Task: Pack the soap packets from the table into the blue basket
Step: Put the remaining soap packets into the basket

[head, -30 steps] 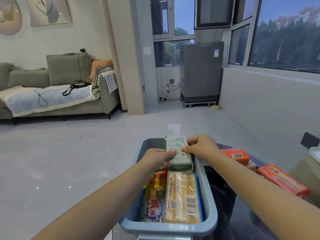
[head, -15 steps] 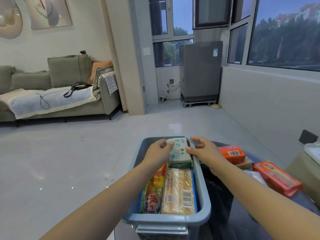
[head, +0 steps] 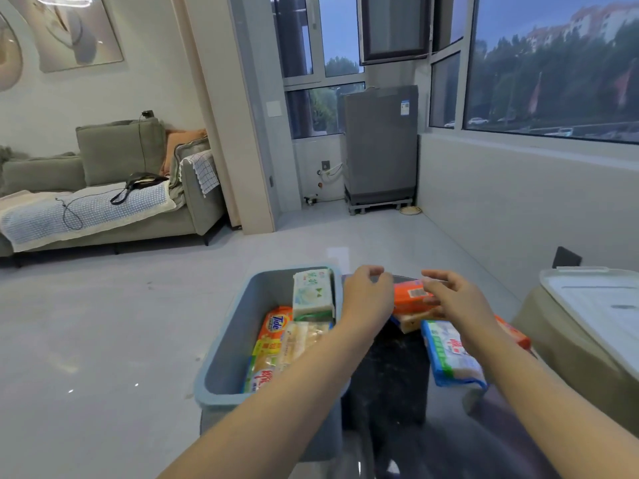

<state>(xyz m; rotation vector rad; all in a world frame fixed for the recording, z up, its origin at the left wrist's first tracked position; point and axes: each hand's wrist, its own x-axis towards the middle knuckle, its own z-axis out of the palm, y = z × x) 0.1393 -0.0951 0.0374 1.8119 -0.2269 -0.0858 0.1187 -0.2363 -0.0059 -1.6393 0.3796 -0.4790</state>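
The blue basket (head: 228, 347) stands at the left edge of the dark table (head: 390, 382). Inside it lie a white-green soap packet (head: 313, 293) at the far end, an orange Tide packet (head: 275, 326) and a pale yellow packet (head: 297, 344). My left hand (head: 366, 299) hovers over the basket's right rim, fingers loosely curled, holding nothing. My right hand (head: 456, 299) reaches over an orange soap packet (head: 408, 295) on the table, its fingers touching the packet. A blue-white packet (head: 449, 354) lies nearer, under my right forearm.
Another orange packet (head: 515, 335) shows past my right wrist. A tan packet (head: 411, 321) lies under the orange one. A white lidded box (head: 598, 305) sits at the right. A sofa (head: 103, 188) and a grey appliance (head: 380, 146) stand beyond the open floor.
Both hands let go of the white-green packet, which now lies in the basket's far end. They moved right toward the orange packet on the table. The view shifted left.
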